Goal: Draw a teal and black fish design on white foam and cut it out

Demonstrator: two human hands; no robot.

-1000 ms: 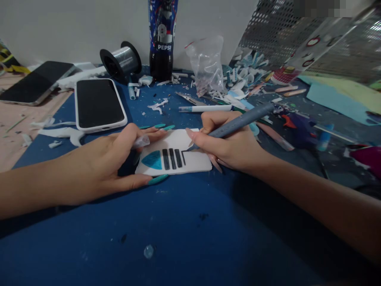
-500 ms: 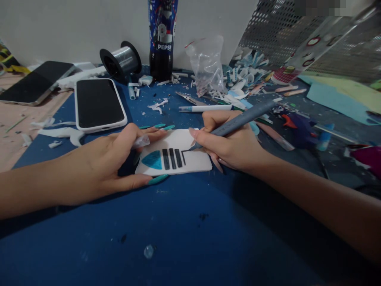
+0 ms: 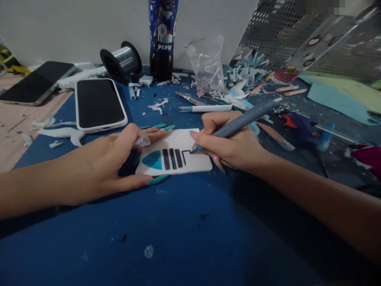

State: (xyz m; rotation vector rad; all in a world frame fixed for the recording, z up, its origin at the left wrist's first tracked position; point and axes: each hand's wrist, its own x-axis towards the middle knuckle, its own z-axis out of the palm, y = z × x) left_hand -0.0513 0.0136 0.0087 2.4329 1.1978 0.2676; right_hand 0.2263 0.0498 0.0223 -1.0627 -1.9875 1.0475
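- Blue tabletop (image 3: 119, 246): lies beneath both hands.
- Left hand (image 3: 89, 167): clasps the white card by its left part, thumb at the near edge.
- Right hand (image 3: 235, 145): grips the marker.
- White card (image 3: 198, 161): flat on the tabletop, between the hands.
- Marker (image 3: 238, 123): tilted, tip at the card's thin black line.
- Clear cap (image 3: 143, 141): tucked among the left fingers.
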